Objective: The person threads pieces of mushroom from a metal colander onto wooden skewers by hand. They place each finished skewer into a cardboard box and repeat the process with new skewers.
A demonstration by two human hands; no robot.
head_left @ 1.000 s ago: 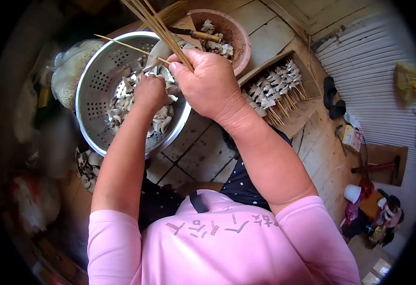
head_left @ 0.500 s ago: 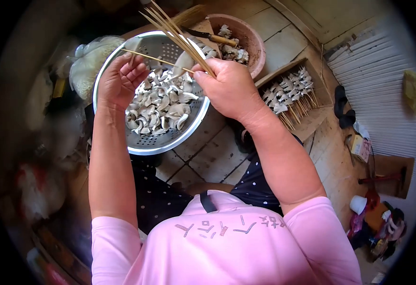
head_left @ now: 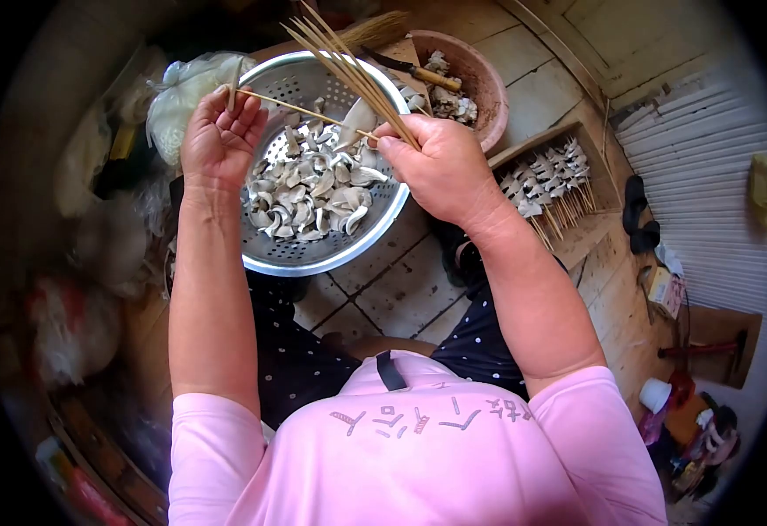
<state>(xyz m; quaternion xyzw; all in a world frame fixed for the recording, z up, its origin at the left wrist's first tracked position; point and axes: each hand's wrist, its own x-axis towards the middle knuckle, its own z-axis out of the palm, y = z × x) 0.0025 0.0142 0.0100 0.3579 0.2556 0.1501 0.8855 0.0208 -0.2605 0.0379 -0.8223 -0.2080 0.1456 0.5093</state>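
Observation:
Pinched in the fingers of my left hand point(head_left: 217, 136) is a thin oyster mushroom piece point(head_left: 234, 81), at the tip of a single bamboo skewer point(head_left: 283, 103). My right hand point(head_left: 443, 167) is closed around a bundle of bamboo skewers point(head_left: 348, 70), which point up and to the left, and also holds the near end of the single skewer. A larger, pale mushroom piece point(head_left: 362, 120) seems to sit on that skewer close to my right fingers. Below both hands, a metal colander point(head_left: 320, 266) contains many torn grey-white mushroom pieces point(head_left: 313, 188).
Right of the colander, a cardboard box point(head_left: 607, 180) holds rows of filled skewers point(head_left: 550, 175). Behind it stands a pink basin point(head_left: 489, 96) with mushroom scraps and a wooden-handled knife point(head_left: 436, 77) across its rim. A plastic bag point(head_left: 173, 96) lies at the left.
My left hand has risen slightly, and the mushroom piece in it meets the skewer tip. The colander and box appear shifted right as the view moves. My right hand keeps its hold.

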